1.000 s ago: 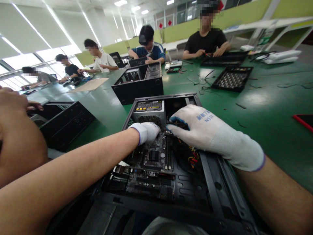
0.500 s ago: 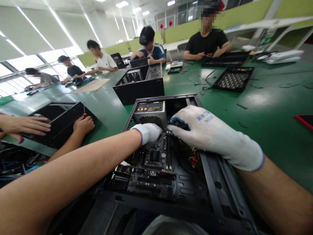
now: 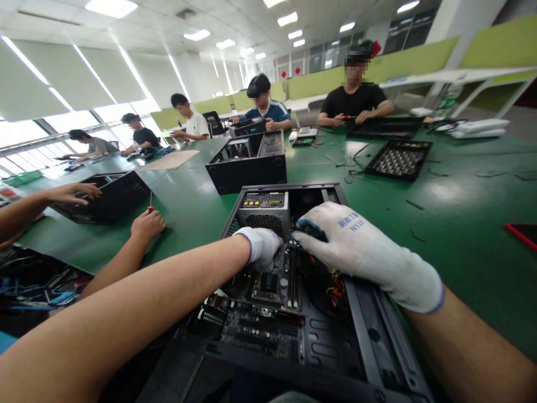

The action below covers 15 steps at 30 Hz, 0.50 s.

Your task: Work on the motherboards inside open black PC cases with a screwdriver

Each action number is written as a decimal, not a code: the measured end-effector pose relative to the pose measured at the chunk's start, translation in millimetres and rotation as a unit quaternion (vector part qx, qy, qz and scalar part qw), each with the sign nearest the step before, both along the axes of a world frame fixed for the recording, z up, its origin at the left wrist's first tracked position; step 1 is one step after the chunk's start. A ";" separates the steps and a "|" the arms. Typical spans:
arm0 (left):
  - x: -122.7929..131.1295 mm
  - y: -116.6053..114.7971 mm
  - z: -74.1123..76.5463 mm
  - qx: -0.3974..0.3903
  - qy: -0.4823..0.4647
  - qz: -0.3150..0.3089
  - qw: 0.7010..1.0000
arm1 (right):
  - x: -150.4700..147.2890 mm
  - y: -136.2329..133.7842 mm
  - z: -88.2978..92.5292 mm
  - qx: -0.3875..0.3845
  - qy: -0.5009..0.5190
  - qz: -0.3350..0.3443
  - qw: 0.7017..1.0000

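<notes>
Computer case (image 3: 373, 347) lies flat before the person, upper face uncovered, its far end over the green table (image 3: 474, 235). Power supply (image 3: 264, 218) sits in the far left corner of the case, label upward — judged in place, though no fixing screws can be made out. Motherboard (image 3: 274, 294) lies inside the case, nearer the person than the power supply; too dark to tell whether it is fastened, or whether the nearest stretch of circuitry belongs to it. Memory slots (image 3: 292, 274) run along its right side; cannot tell whether filled.

Left hand (image 3: 266, 246), gloved, reaches down at the motherboard's far end, just beside the power supply. Fingers curled and mostly hidden; cannot tell whether they hold anything. Right hand (image 3: 335, 229), gloved, arches over the right of the case, thumb and forefinger a narrow gap apart near the board's far right corner; the gap is dark, so a grip cannot be confirmed.

Progress, by judgement: partway. The main parts are inside; the wiring looks unsettled — coloured cables (image 3: 335, 291) lie bunched right of the motherboard, their ends not traceable.

At left, a co-worker's hand (image 3: 146, 225) holds an orange-handled screwdriver (image 3: 151, 209).
</notes>
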<state>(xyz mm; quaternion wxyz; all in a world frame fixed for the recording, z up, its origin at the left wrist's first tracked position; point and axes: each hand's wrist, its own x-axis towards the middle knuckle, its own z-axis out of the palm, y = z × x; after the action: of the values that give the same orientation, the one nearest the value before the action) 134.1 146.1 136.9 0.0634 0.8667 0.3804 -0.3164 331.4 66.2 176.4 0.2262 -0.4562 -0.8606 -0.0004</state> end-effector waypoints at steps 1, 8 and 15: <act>-0.4 1.1 -0.2 0.001 -0.002 0.004 1.000 | 0.1 -0.3 0.4 0.000 0.002 0.000 1.000; -2.3 -6.8 10.7 0.030 -0.074 0.029 0.996 | -1.7 -1.2 5.1 -0.003 0.045 -0.017 0.999; -8.4 -25.5 35.2 0.073 -0.191 0.031 0.978 | 33.9 -12.9 -27.5 -0.068 0.168 -0.230 0.956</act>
<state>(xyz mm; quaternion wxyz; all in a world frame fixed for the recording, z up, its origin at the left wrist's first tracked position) 125.7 120.6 172.0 0.0810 0.9013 0.4100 -0.1141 365.3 53.3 148.8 0.3297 -0.6499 -0.6798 0.0826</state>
